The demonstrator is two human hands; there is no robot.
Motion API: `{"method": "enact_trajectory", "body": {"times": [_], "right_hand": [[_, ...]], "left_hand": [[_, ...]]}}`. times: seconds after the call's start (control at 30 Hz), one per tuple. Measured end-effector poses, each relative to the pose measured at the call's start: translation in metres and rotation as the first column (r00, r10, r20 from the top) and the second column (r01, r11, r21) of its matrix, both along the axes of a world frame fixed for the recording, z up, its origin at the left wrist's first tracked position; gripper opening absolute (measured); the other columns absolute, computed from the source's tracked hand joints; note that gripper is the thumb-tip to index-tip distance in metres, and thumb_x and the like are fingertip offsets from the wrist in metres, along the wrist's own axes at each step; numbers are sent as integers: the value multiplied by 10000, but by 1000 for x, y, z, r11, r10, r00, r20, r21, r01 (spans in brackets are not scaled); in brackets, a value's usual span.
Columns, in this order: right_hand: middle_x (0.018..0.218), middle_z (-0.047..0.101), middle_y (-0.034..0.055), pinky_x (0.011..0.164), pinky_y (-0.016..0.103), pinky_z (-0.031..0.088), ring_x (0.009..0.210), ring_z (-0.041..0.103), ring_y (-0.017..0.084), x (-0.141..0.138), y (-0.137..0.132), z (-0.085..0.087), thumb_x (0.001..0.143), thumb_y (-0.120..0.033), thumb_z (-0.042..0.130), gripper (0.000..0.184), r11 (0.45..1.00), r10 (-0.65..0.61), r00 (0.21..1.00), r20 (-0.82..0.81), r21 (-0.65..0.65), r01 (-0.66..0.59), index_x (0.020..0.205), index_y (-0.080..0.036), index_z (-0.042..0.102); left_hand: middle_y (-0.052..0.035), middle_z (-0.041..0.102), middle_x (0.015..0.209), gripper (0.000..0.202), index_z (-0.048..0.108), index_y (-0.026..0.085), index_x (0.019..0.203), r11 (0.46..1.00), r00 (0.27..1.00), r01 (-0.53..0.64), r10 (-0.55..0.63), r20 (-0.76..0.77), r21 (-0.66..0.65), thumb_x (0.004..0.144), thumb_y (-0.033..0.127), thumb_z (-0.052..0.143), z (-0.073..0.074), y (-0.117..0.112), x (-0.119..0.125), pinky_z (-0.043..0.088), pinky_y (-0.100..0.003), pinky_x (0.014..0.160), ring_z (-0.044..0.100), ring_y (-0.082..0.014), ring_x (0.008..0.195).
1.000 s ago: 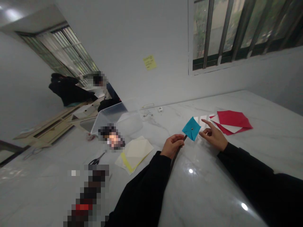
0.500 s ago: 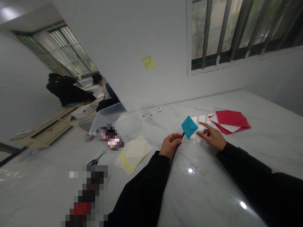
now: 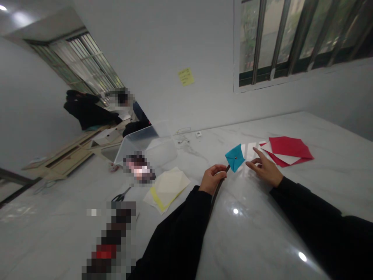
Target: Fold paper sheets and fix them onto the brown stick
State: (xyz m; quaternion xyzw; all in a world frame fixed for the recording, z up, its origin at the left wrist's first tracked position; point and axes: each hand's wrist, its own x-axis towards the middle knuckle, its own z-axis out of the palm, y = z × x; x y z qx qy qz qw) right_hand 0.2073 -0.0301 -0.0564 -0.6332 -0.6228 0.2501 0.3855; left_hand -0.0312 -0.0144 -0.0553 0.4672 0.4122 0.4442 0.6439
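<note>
A blue folded-paper pinwheel (image 3: 234, 158) is fixed by a small round pin at its middle to a dark brown stick (image 3: 216, 191). My left hand (image 3: 213, 179) is closed around the stick just below the paper, holding the pinwheel tilted above the table. Just right of the paper, my right hand (image 3: 265, 168) is open, index finger stretched out and the other fingers partly bent. It looks apart from the pinwheel and holds nothing. The stick's lower end is hidden behind my left sleeve.
On the marble-look table (image 3: 250, 237) lie red and white paper sheets (image 3: 291, 149), cream and yellow sheets (image 3: 171, 184) and scissors (image 3: 120, 196). A clear plastic bin (image 3: 140, 136) stands at the back left. Blurred-out items lie nearer. Two people are in the background.
The blue pinwheel has turned on its pin, so its corners point in different directions. My right index finger is raised slightly. The whole view has shifted a little.
</note>
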Motion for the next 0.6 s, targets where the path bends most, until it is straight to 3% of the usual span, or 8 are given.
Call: {"method": "enact_trajectory", "body": {"times": [0.03,0.1,0.17,0.2,0.33,0.43,0.53,0.6], "right_hand": [[870,732,66,635,311,470,616,633,188,0,0,0,841,-656,482,653,998,38,999,-15,-48,-39,1273,-180,596],[736,717,69,651,316,465,613,632,194,-1,0,0,886,-684,342,655,976,149,989,-13,-161,-149,927,-176,752],[614,673,68,670,322,451,606,629,196,0,0,-1,909,-687,244,753,953,209,978,4,-224,-203,641,-181,733],[597,663,65,675,323,445,608,629,196,0,1,-1,911,-686,232,765,954,209,978,12,-223,-201,597,-184,716],[626,662,44,648,313,433,620,620,194,2,2,-4,915,-668,255,693,972,188,981,38,-149,-181,730,-189,722],[647,667,27,624,302,436,607,604,185,4,3,-7,915,-635,319,580,986,139,990,21,-99,-136,960,-198,698],[761,704,46,599,291,453,633,607,185,3,3,-9,877,-624,440,605,997,35,995,-96,-64,-41,1288,-193,543],[870,717,83,534,275,442,604,588,169,-1,1,-8,856,-639,462,684,993,25,975,-221,-108,-50,1363,-180,482]], "left_hand": [[-28,675,784,282,685,148,868,1000,1000,9,-9,-4,4,601,202,759,0,-1,0,405,-243,610,548,-99,605],[-26,675,793,277,688,152,871,1000,1000,15,-15,3,11,608,200,757,0,-1,0,405,-242,617,551,-99,615],[-25,671,788,274,689,152,871,1000,1000,7,-7,20,12,611,202,759,0,-1,-1,407,-242,625,554,-101,627],[-25,670,786,273,689,152,867,1000,1000,0,-1,30,10,609,203,762,0,-1,-1,408,-243,629,555,-102,631],[-20,665,777,291,691,152,870,1000,999,-6,7,43,-4,596,207,773,-1,0,-1,404,-243,616,542,-97,612],[-17,665,762,294,691,151,874,1000,999,-11,11,32,-5,593,194,767,-3,1,0,400,-240,604,539,-96,601],[-21,674,766,279,690,151,878,1000,1000,-8,8,10,-5,605,175,742,-6,0,0,405,-240,607,539,-93,593],[-24,678,773,270,691,152,887,1000,1000,7,-7,-19,6,620,174,727,-8,-1,0,409,-240,610,544,-95,597]]}}
